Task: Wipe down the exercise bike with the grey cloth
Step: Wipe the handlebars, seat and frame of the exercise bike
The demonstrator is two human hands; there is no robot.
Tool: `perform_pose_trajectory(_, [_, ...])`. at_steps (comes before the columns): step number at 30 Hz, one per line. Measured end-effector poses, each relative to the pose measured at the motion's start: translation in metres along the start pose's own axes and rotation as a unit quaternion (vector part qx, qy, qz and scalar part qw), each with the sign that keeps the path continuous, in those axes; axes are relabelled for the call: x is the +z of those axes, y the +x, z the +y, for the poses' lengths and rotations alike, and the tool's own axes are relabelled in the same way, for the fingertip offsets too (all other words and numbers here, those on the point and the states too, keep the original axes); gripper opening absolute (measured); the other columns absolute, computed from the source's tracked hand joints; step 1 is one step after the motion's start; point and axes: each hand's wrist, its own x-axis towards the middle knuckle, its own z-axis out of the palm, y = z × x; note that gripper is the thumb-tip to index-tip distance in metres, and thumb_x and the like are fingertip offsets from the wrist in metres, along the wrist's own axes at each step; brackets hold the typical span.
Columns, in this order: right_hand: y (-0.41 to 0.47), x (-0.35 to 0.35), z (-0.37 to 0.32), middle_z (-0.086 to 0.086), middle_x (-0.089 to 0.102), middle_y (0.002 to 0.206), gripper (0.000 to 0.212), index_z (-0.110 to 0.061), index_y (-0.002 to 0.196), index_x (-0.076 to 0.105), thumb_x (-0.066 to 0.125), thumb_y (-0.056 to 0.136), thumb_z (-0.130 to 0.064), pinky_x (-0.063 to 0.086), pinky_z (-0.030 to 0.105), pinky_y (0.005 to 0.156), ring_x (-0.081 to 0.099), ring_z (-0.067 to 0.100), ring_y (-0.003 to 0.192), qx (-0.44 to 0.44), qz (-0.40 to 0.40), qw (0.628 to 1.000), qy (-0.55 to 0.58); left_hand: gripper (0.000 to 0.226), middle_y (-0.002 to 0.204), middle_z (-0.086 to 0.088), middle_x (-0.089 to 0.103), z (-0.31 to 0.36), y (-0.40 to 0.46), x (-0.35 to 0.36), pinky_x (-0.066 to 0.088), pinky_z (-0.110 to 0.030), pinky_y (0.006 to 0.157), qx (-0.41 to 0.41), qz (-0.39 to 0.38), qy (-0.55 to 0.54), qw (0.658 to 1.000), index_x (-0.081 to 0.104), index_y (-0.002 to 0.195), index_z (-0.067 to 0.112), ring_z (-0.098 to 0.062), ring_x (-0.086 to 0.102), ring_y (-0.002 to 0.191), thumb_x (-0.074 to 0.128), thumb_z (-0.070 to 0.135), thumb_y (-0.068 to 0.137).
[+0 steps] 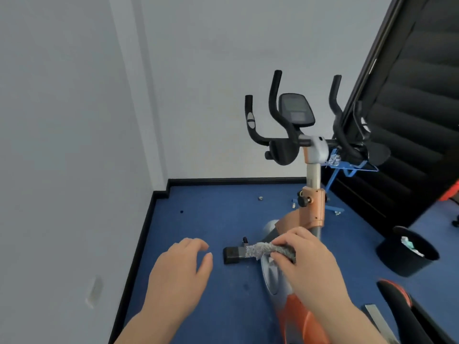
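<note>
Right hand [306, 259] grip's clamped on the grey cloth [269, 250] over the exercise bike [313, 209], left hand [181, 266] loose at 9 o'clock above blue floor [211, 214].

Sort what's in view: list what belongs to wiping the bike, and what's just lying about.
For the job:
exercise bike
grey cloth, gripped in the right hand
left hand, open and empty

Just lying about:
black bin
blue stand
small bits on the carpet
</note>
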Motion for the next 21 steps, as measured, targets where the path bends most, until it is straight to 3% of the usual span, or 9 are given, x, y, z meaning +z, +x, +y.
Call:
perform_pose_trajectory(11, [0.149,0.012,0.006,-0.020,0.055,0.088,0.009,-0.031,0.086,0.067,0.070,0.080,-0.025,0.039,0.007,0.066,0.051,-0.005,0.086,0.055,0.076,0.996,-0.003,0.024,0.112,0.027,0.054,0.001,0.169,0.025,0.039,-0.019,0.078,0.076,-0.077,-0.021,0.994,0.054,0.111,0.038,-0.005,0.050,0.083,0.039,0.045,0.093])
perform_pose_trajectory(13, [0.176,0.013,0.008,-0.020,0.055,0.087,0.009,-0.030,0.085,0.067,0.071,0.079,-0.024,0.043,0.016,0.078,0.052,0.001,0.086,0.075,0.105,0.992,-0.003,0.024,0.113,0.027,0.053,0.006,0.206,0.026,0.037,-0.018,0.078,0.104,-0.092,-0.016,0.990,0.054,0.111,0.038,-0.005,0.049,0.082,0.038,0.045,0.093])
perform_pose_trajectory(14, [0.188,0.013,0.008,-0.021,0.056,0.086,0.009,-0.031,0.084,0.067,0.071,0.079,-0.025,0.046,0.028,0.082,0.052,0.003,0.087,0.081,0.120,0.989,-0.004,0.024,0.113,0.027,0.053,0.008,0.224,0.024,0.036,-0.018,0.077,0.118,-0.092,-0.013,0.989,0.053,0.110,0.039,-0.005,0.049,0.083,0.038,0.045,0.093])
perform_pose_trajectory(16, [0.211,0.011,0.009,-0.020,0.057,0.087,0.010,-0.031,0.085,0.066,0.071,0.079,-0.025,0.047,0.037,0.082,0.055,0.005,0.085,0.092,0.154,0.984,-0.003,0.023,0.113,0.028,0.053,0.014,0.262,0.023,0.035,-0.017,0.074,0.141,-0.088,-0.015,0.986,0.053,0.110,0.040,-0.005,0.050,0.084,0.038,0.046,0.093])
perform_pose_trajectory(21, [0.260,0.007,0.030,-0.020,0.054,0.095,0.015,-0.030,0.090,0.061,0.067,0.083,-0.020,0.047,0.022,0.069,0.055,0.005,0.087,0.103,0.266,0.958,-0.002,0.023,0.110,0.030,0.050,0.041,0.328,0.037,0.038,-0.018,0.079,0.181,-0.109,-0.066,0.975,0.053,0.113,0.041,-0.004,0.053,0.089,0.042,0.042,0.092])
